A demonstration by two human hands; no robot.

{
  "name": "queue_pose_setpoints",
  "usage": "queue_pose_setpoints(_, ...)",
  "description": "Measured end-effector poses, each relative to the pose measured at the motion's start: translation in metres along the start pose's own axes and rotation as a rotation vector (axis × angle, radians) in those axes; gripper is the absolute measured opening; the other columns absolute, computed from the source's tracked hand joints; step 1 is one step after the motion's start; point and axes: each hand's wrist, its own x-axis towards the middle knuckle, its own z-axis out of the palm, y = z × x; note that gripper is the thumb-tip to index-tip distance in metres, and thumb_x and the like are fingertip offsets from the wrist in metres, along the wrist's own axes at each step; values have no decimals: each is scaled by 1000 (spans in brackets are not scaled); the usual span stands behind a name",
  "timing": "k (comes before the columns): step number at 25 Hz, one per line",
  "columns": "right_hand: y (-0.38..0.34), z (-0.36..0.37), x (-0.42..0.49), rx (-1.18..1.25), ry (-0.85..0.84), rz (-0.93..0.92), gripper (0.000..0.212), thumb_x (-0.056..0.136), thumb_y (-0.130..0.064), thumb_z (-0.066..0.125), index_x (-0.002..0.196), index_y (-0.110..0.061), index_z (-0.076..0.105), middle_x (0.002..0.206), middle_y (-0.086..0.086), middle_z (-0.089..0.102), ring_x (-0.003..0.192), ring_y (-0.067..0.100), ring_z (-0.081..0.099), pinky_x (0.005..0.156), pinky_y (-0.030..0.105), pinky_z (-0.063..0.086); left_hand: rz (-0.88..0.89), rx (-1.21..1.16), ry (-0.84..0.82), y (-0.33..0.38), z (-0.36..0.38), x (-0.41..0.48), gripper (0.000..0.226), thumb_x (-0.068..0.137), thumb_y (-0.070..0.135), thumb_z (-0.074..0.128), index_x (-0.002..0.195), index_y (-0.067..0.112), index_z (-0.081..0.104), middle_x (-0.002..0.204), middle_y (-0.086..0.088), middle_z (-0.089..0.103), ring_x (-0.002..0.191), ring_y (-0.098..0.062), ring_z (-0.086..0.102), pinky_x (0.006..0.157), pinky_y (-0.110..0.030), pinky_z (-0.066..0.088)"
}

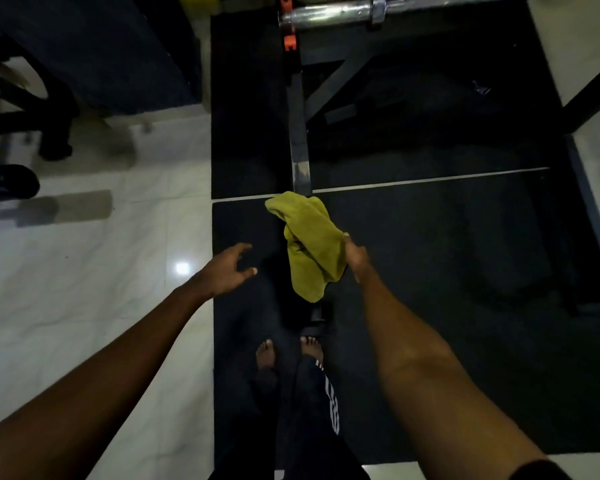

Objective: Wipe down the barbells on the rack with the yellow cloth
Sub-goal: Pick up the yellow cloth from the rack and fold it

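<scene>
A crumpled yellow cloth [309, 244] hangs in the middle of the head view, gripped at its right edge by my right hand [355, 259]. My left hand [229, 268] is stretched out just left of the cloth with fingers spread and relaxed, holding nothing and not touching it. A chrome barbell sleeve [329, 15] with its collar lies across the rack at the top of the view, well beyond both hands. The rest of the bar runs off to the right.
The rack's grey upright [298, 133] with an orange hook stands straight ahead on black rubber mats [430, 237]. White tiles [101, 271] lie to the left, with dark equipment [21, 109] at far left. My bare feet [267, 355] stand on the mat below.
</scene>
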Motion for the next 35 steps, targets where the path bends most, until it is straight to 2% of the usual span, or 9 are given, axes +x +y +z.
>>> queue_pose_setpoints(6, 2, -1, -15, 367, -79, -1, 26, 95, -21, 64, 113, -3, 68, 110, 12, 70, 95, 27, 64, 65, 30, 54, -30, -66, 12, -1, -9, 10, 59, 92, 27, 64, 145, 19, 39, 146, -7, 46, 132, -23, 46, 100, -28, 38)
queue_pose_setpoints(9, -12, -20, -55, 595, -281, 6, 30, 93, -31, 66, 110, -8, 70, 108, 14, 71, 105, 33, 66, 74, 38, 60, -83, -140, 58, 8, -12, 7, 47, 94, 26, 61, 139, 16, 47, 139, -8, 52, 127, -24, 50, 101, -32, 40)
queue_pose_setpoints(13, -65, -39, -129, 610, -375, -4, 28, 101, -26, 54, 113, -4, 67, 99, 18, 72, 83, 29, 71, 72, 40, 61, -110, -273, 90, 20, -20, -6, 35, 97, 22, 56, 130, 12, 56, 132, -10, 58, 121, -27, 54, 102, -33, 42)
queue_pose_setpoints(20, -141, -28, -254, 89, -168, -604, 45, 105, -23, 44, 149, -18, 42, 139, 3, 56, 127, 25, 54, 106, 37, 44, -151, -468, 134, 29, -35, -25, 27, 97, 5, 45, 117, 1, 64, 127, -16, 60, 115, -33, 57, 99, -36, 44)
queue_pose_setpoints(23, -163, -45, -296, 278, -201, -627, 46, 105, -16, 44, 151, -11, 39, 139, 8, 55, 125, 25, 56, 109, 40, 44, -252, -769, 33, 50, -49, -42, 35, 100, 37, 46, 102, 6, 63, 109, -18, 62, 97, -29, 60, 88, -36, 46)
queue_pose_setpoints(26, -168, -69, -337, 566, -328, -581, 24, 105, -13, 42, 121, -7, 58, 98, 10, 71, 85, 21, 70, 83, 37, 57, -297, -1110, -182, 65, -59, -52, 65, 94, 63, 36, 112, 5, 56, 110, -20, 61, 97, -35, 61, 96, -47, 46)
queue_pose_setpoints(28, -156, -81, -352, 635, -369, -491, 22, 104, -19, 45, 111, -7, 62, 88, 11, 73, 78, 23, 71, 77, 37, 59, -204, -1310, -241, 84, -64, -67, 59, 99, 53, 35, 107, 2, 64, 99, -20, 70, 85, -34, 70, 75, -44, 58)
queue_pose_setpoints(30, -140, -85, -355, 651, -398, -397, 33, 102, -28, 48, 113, -2, 64, 95, 18, 72, 87, 30, 70, 89, 44, 55, -115, -1333, -209, 100, -67, -68, 47, 99, 36, 40, 84, 9, 75, 81, -14, 73, 67, -27, 71, 53, -32, 58)
queue_pose_setpoints(35, -109, -86, -344, 733, -354, -333, 42, 100, -35, 50, 107, 2, 68, 94, 19, 72, 86, 31, 72, 84, 43, 59, -45, -1146, -41, 104, -75, -62, 29, 91, 37, 61, 96, 10, 73, 91, -11, 72, 78, -24, 68, 66, -33, 58)
